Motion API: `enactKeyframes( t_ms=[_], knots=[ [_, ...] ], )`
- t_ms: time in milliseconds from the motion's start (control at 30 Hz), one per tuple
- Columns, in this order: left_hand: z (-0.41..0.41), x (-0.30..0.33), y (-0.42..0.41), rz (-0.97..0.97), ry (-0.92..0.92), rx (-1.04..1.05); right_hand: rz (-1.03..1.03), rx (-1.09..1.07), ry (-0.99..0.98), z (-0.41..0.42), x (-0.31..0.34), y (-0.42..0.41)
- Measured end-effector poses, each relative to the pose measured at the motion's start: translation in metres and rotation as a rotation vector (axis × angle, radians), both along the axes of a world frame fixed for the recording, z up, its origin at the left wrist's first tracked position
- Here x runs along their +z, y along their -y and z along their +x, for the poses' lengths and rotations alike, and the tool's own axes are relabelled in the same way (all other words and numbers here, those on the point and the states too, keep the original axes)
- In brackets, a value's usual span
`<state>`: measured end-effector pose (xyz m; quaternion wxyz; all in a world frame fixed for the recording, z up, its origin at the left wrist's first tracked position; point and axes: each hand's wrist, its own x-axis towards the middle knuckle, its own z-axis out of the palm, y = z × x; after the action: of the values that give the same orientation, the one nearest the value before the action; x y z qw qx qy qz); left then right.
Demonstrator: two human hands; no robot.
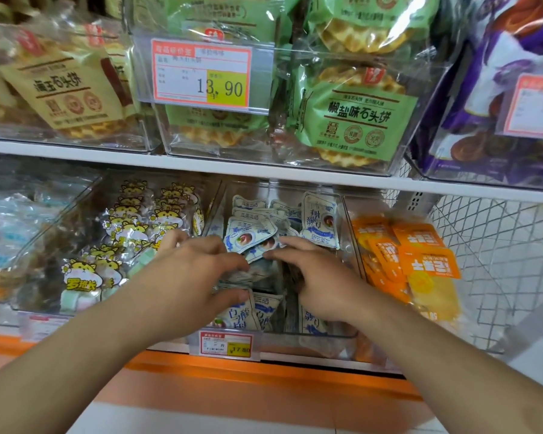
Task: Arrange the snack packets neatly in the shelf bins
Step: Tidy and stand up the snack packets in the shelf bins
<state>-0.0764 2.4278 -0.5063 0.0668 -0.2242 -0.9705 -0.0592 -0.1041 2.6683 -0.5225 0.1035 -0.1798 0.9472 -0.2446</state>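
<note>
At lower centre, blue-white packets (251, 238) in the clear bin (347, 245) are gripped by the left hand (198, 277); the right hand (320, 277) is laid on them, fingers straight.

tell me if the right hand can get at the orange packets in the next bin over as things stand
Probably yes. The right hand lies in the blue-and-white packets' bin, right beside the orange packets. Their bin is open on top; only the clear divider wall stands between.

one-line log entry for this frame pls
stage: sorting | left hand: grips blue-white packets | right hand: fingers rest on packets | place: middle clear bin, lower shelf
</note>
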Motion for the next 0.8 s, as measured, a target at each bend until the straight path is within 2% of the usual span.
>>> enactKeyframes(
  t_ms=[133, 200, 333, 467, 800],
  knots=[
    [0.001, -0.001, -0.001, 0.035, 0.055, -0.036, 0.269, 0.110, -0.316, -0.007, -0.002, -0.002],
    [0.001, -0.002, -0.001, 0.066, 0.076, -0.036, 0.280, 0.106, -0.357, -0.006, 0.003, -0.007],
    [-0.003, -0.004, 0.002, 0.090, 0.107, -0.020, 0.026, -0.080, -0.214, -0.002, 0.019, -0.027],
    [-0.002, -0.009, -0.002, 0.055, 0.111, -0.006, -0.258, -0.225, -0.167, 0.000, 0.030, -0.040],
    [0.003, -0.003, -0.013, 0.050, 0.135, -0.018, -0.575, -0.337, -0.058, 0.006, 0.041, -0.047]
  ],
)
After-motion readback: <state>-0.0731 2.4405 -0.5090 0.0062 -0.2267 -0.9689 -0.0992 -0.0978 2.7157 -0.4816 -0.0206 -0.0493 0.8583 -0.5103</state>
